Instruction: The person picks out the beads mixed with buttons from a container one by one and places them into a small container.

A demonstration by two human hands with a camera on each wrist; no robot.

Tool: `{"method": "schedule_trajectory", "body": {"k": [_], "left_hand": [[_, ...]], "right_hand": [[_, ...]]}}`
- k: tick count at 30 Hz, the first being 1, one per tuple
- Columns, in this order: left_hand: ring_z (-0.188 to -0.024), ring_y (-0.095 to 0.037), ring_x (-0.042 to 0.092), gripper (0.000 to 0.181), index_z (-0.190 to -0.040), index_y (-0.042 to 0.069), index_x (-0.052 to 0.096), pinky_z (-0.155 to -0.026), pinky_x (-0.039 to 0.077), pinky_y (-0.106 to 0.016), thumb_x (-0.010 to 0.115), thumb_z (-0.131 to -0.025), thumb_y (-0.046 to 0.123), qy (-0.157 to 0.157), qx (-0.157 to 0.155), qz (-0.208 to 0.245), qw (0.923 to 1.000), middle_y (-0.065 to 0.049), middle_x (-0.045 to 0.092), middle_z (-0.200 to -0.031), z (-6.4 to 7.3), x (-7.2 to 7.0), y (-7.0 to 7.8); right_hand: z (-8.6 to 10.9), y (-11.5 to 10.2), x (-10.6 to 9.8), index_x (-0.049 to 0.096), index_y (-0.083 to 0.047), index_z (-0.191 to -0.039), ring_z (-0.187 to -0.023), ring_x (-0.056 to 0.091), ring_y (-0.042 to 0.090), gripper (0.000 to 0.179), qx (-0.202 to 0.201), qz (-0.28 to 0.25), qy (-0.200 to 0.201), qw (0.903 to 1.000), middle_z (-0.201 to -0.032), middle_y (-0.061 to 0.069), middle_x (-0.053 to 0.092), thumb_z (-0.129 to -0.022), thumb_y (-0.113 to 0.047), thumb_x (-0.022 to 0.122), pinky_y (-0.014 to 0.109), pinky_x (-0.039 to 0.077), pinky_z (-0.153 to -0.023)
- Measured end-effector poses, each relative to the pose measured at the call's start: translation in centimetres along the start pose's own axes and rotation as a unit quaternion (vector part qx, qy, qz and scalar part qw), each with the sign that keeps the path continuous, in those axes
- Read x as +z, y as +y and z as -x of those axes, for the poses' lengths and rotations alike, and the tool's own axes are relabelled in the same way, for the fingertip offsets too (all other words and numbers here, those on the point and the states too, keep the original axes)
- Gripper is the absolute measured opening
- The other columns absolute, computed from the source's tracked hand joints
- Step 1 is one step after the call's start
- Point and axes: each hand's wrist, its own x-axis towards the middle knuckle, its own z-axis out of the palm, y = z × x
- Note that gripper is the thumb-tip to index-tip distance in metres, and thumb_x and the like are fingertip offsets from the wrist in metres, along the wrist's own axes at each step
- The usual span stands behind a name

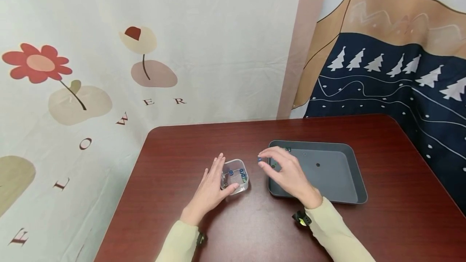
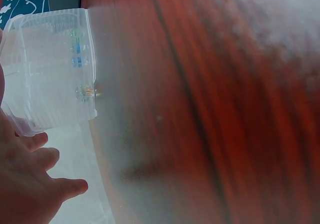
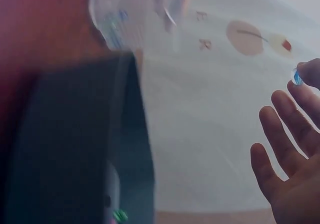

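My left hand (image 1: pixel 208 194) holds a small clear plastic box (image 1: pixel 243 188) on the table, fingers along its left side and thumb at the near rim. Inside lie several glass marbles (image 1: pixel 231 172) with blue and green in them; the left wrist view shows them low behind the box wall (image 2: pixel 45 74). Between thumb and index finger, my right hand (image 1: pixel 288 174) pinches one clear marble with a blue streak (image 3: pixel 297 77). It is above the table, between the box and a grey tray (image 1: pixel 336 173). The right hand's other fingers are spread.
Within the tray, a few small marbles (image 1: pixel 274 166) lie toward its left side, partly behind my right hand. A small dark round spot (image 1: pixel 318 165) shows on the tray floor. The reddish-brown table (image 1: pixel 174 161) meets a printed curtain (image 1: pixel 225 51) at the back.
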Motion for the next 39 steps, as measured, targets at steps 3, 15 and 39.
{"method": "schedule_trajectory", "body": {"k": [3, 15, 39], "left_hand": [[-0.156, -0.037, 0.022, 0.1, -0.163, 0.001, 0.025, -0.119, 0.022, -0.068, 0.07, -0.093, 0.056, 0.0, 0.001, 0.001, 1.0, -0.012, 0.021, -0.171, 0.0, 0.0, 0.1], [-0.157, -0.034, 0.018, 0.1, -0.163, 0.001, 0.023, -0.119, 0.022, -0.068, 0.069, -0.094, 0.055, -0.01, 0.002, 0.001, 0.9999, -0.011, 0.018, -0.172, 0.1, -0.1, 0.0], [-0.157, -0.035, 0.019, 0.099, -0.163, 0.001, 0.023, -0.119, 0.023, -0.068, 0.069, -0.094, 0.055, -0.009, 0.004, 0.001, 0.9999, -0.011, 0.018, -0.172, 0.0, -0.1, 0.0]], "right_hand": [[0.0, -0.2, 1.5, 0.076, -0.012, -0.112, -0.107, 0.067, 0.016, 0.019, 0.0, -0.009, -0.021, 0.9997, -0.115, -0.003, 0.07, -0.094, -0.014, 0.078, 0.039, 0.058, -0.087], [-0.7, -0.1, 5.3, 0.077, -0.012, -0.109, -0.107, 0.065, 0.014, 0.016, -0.019, 0.031, -0.097, 0.9946, -0.114, -0.003, 0.07, -0.094, -0.018, 0.078, 0.035, 0.055, -0.092], [-0.9, 0.3, 6.6, 0.076, -0.013, -0.109, -0.108, 0.064, 0.015, 0.016, 0.018, 0.062, -0.139, 0.9882, -0.117, -0.002, 0.069, -0.096, -0.021, 0.077, 0.036, 0.056, -0.091]]}}
